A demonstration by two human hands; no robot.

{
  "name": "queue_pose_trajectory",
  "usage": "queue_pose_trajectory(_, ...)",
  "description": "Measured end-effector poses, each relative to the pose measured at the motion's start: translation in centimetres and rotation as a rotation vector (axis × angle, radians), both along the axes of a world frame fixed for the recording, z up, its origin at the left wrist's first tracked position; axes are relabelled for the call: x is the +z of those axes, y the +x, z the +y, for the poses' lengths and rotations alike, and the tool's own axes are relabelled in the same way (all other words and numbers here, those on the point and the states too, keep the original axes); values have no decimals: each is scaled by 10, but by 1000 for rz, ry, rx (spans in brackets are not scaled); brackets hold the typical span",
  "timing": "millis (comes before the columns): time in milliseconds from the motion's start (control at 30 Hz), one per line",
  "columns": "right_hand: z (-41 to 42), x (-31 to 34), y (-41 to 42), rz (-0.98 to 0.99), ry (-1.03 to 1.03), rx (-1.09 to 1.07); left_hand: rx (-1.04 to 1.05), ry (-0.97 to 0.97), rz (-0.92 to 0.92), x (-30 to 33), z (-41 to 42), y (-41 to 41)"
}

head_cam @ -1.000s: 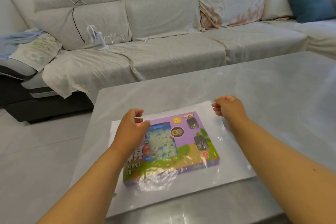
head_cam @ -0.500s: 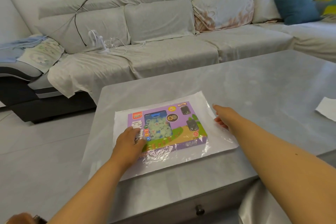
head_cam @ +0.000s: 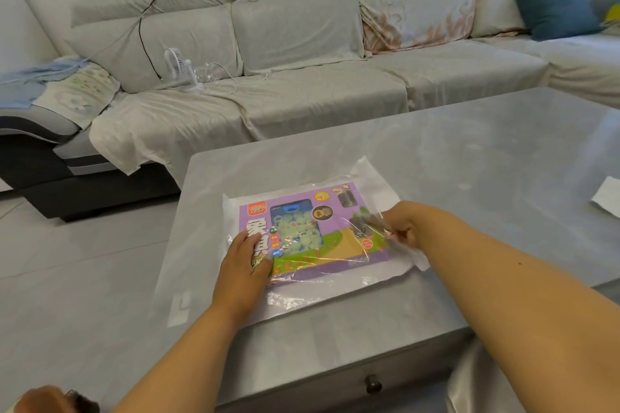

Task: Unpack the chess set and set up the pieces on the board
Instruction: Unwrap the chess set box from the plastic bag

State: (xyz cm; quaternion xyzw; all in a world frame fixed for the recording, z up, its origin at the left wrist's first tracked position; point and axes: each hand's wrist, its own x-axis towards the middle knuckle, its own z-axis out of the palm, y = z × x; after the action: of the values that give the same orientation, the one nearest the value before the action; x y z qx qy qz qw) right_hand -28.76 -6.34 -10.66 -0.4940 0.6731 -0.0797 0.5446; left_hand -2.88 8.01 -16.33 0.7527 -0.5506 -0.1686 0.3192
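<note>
Chess set box [head_cam: 312, 231] lies flat on grey worktop [head_cam: 469, 157], wrapped in clear plastic wrap [head_cam: 372, 228]. Left hand [head_cam: 245, 265] fingers straight, pressing box's near-left corner. Right hand [head_cam: 402, 225] fingers pinched together on wrap at box's right edge.

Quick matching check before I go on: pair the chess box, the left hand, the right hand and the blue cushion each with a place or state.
Things:
1. chess box
2. left hand
3. right hand
4. blue cushion

Places or states:
A. pinches the clear plastic wrap at the box's right edge
B. on the sofa, far right
C. lies flat on the table, inside its wrap
D. rests on the box's left end

Pairs: 1-C, 2-D, 3-A, 4-B
</note>
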Motion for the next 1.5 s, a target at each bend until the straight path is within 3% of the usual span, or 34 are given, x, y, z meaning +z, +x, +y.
queue_pose_trajectory(133, 3, 0, 11, -50, 27, 57, 18, -19, -13, -2, 1, -1)
queue_pose_trajectory(233, -1, -4, 10, -231, 61, 11, 14, -57, 6, -2, 0, 0)
queue_pose_trajectory(400, -9, -1, -4, -411, -163, -154, 49, 30, 16, -8, -2, 1)
queue_pose_trajectory(567, -11, 0, -42, -361, -152, -202, 58, 134, -72, -12, -3, -1)
queue_pose_trajectory(867, -6, -12, -81, -384, -11, -339, 68, 130, -112, -6, -2, -7)
queue_pose_trajectory(1067, -3, -23, -80, -415, -77, -443, 60, 175, -207, -12, -8, -1)
queue_pose_trajectory(1333, -11, -22, -114, -489, -241, -785, 70, 196, -186, -14, -8, -1)
queue_pose_trajectory(1500, -17, 2, -144, -479, -323, -820, 17, 243, -261, -15, -6, 5)
